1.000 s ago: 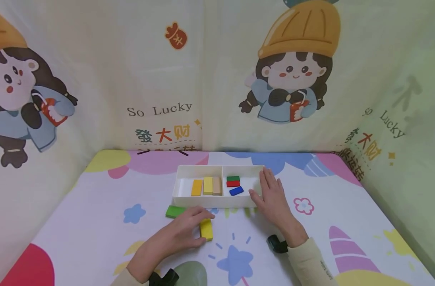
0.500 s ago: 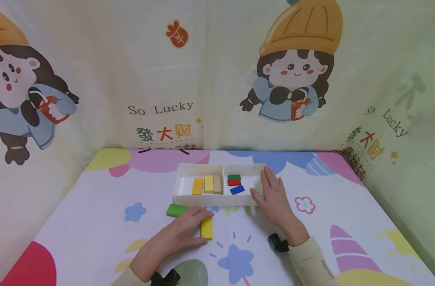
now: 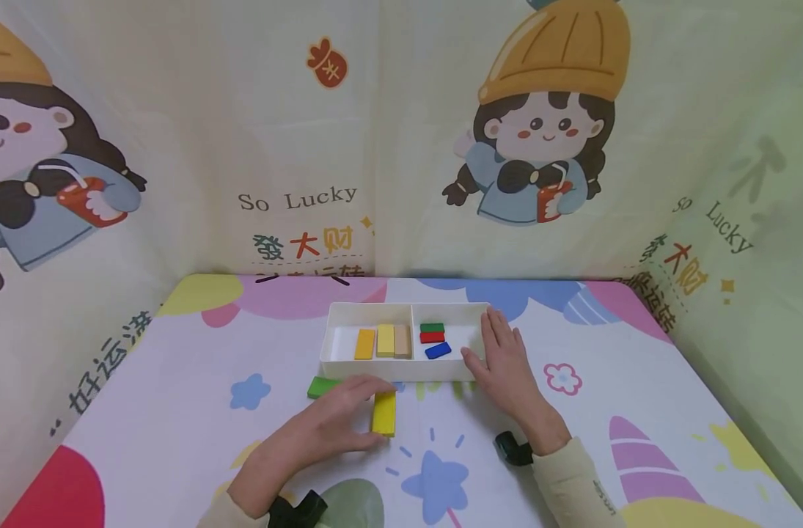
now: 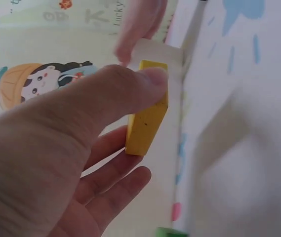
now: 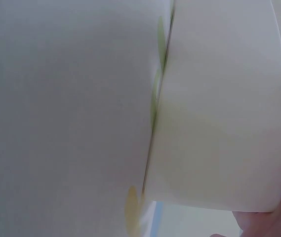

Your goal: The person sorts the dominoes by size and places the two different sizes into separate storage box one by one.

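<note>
My left hand [image 3: 328, 418] pinches a yellow block [image 3: 384, 415] by its two ends, thumb on the near one. In the left wrist view the yellow block [image 4: 145, 126] shows between thumb and fingers, held close over the table. My right hand [image 3: 512, 367] holds the right end of a white two-part box [image 3: 368, 370], thumb over the front rim and fingers along the end wall. Orange [image 3: 364, 344], pale yellow [image 3: 385, 340] and tan [image 3: 402, 342] blocks lie in the left compartment. Small green [image 3: 432, 327], red [image 3: 432, 337] and blue [image 3: 438, 350] blocks lie in the right one.
A light green block [image 3: 320, 387] lies on the table before the box's left front corner, partly hidden by my left hand. The table [image 3: 243, 440] has a printed cloth. Printed curtains [image 3: 427, 147] stand close behind it and at both sides.
My left hand has come up slightly with the yellow block, which now sits a little farther forward in the head view. My right hand and the box stay put.
</note>
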A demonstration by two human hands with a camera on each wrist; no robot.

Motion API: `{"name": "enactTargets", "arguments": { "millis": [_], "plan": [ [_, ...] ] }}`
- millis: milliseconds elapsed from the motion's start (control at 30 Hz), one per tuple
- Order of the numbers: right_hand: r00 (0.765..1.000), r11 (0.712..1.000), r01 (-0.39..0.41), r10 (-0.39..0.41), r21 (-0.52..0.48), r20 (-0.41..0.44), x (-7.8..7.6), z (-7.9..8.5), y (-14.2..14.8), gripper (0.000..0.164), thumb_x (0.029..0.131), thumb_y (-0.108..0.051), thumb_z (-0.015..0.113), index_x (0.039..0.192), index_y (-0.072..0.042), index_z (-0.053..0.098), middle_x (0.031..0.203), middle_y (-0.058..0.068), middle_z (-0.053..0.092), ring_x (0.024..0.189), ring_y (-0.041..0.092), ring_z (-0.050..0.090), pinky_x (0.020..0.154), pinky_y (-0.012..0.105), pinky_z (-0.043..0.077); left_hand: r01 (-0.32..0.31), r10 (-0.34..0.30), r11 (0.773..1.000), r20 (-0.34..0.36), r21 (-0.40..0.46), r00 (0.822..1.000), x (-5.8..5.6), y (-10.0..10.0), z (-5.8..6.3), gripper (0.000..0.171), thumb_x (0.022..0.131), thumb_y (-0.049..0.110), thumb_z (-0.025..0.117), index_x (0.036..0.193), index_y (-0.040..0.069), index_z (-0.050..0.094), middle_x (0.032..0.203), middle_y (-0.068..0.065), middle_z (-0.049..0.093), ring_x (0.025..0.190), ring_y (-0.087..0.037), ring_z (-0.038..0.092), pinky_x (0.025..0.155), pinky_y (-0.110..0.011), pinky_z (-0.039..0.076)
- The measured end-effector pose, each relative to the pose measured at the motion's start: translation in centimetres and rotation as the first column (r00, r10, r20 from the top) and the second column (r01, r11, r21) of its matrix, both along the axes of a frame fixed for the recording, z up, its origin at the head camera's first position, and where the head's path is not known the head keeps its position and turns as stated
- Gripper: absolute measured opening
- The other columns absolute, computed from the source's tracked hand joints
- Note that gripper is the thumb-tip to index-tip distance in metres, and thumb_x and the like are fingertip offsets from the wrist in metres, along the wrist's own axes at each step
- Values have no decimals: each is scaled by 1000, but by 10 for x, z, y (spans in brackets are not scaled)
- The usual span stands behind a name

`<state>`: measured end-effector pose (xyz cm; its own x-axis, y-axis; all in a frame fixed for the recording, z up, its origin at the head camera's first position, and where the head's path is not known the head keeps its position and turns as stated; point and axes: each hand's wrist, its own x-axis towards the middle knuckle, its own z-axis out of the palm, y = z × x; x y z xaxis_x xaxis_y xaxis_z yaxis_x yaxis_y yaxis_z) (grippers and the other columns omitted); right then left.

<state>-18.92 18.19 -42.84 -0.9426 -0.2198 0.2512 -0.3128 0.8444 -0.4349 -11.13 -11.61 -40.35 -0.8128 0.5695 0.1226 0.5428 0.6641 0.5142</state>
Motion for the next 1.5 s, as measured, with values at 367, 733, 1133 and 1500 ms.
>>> {"name": "enactTargets", "arguments": {
  "millis": [367, 733, 1133, 1500],
  "plan": [
    [1000, 1000, -18, 18, -10, 6, 0, -1, -1, 78, 99, -35, 52, 155, 6, 17, 165, 21, 13, 153, 40, 8, 122, 62, 7, 28, -24, 998, -57, 64, 998, -9, -10, 23, 60, 80, 20, 84, 134, 12, 58, 133, 1, 60, 119, -18, 56, 98, -37, 55],
    [1000, 1000, -19, 19, -19, 16, -1, -2, -1, 79, 99, -36, 52, 155, 5, 17, 166, 19, 12, 154, 39, 8, 123, 62, 7, 7, 4, 998, -171, 66, 985, -28, -24, 43, 64, 78, 18, 85, 135, 11, 56, 132, -8, 61, 108, -21, 63, 91, -38, 58],
    [1000, 1000, -16, 16, -20, 13, -2, -1, 0, 78, 99, -36, 52, 155, 5, 17, 166, 19, 12, 154, 39, 8, 123, 61, 6, -86, 91, 989, -37, 122, 995, -45, -35, 44, 70, 78, 18, 85, 140, 7, 53, 138, -5, 59, 113, -21, 59, 94, -40, 57],
    [1000, 1000, -8, 8, -29, 8, -2, -1, 0, 78, 99, -36, 52, 156, 4, 16, 166, 19, 13, 154, 39, 8, 123, 61, 7, -151, 150, 985, 18, 84, 989, -63, -47, 46, 67, 82, 14, 81, 141, 5, 51, 134, -9, 60, 113, -26, 58, 96, -46, 55]
  ]
}}
